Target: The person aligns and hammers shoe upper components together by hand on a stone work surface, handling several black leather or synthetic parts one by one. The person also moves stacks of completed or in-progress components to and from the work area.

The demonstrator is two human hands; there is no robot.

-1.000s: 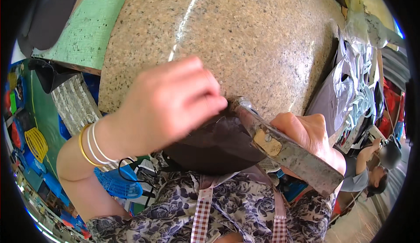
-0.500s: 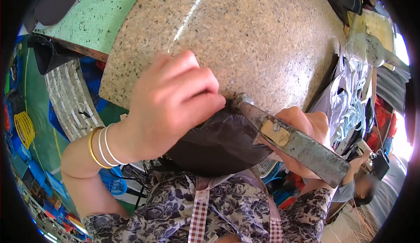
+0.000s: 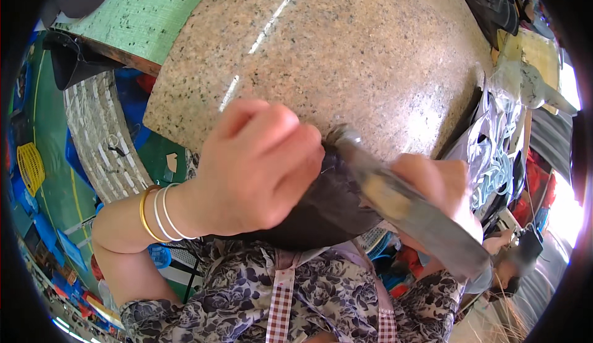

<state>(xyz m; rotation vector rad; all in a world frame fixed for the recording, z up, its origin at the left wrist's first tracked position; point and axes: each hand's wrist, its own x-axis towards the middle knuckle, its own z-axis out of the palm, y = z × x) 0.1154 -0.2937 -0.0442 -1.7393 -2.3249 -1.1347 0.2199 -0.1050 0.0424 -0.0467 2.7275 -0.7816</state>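
Observation:
A black, leather-like piece (image 3: 330,210) hangs over the near edge of a speckled granite slab (image 3: 358,52). My left hand (image 3: 256,164) is closed, its fingers and thumb pinching the piece's upper edge near the slab's rim. In my right hand (image 3: 426,179) is a hammer (image 3: 426,216), smeared by motion. Its worn metal head slants across the front of that hand, with the wooden handle end showing in the middle. The rounded far end of the head is just right of my left fingertips, over the edge of the black piece. Most of the handle is hidden.
A green board (image 3: 142,21) adjoins the slab at the far left. Clear plastic sheeting (image 3: 491,139) hangs on the right, below a second hammer-like tool (image 3: 537,86). A yellow basket (image 3: 31,167) stands on the green floor. Another person (image 3: 509,269) is at lower right.
My left hand has moved slightly down and right, still pinching the black piece. The hammer's near end has dropped a little, and it now looks blurred.

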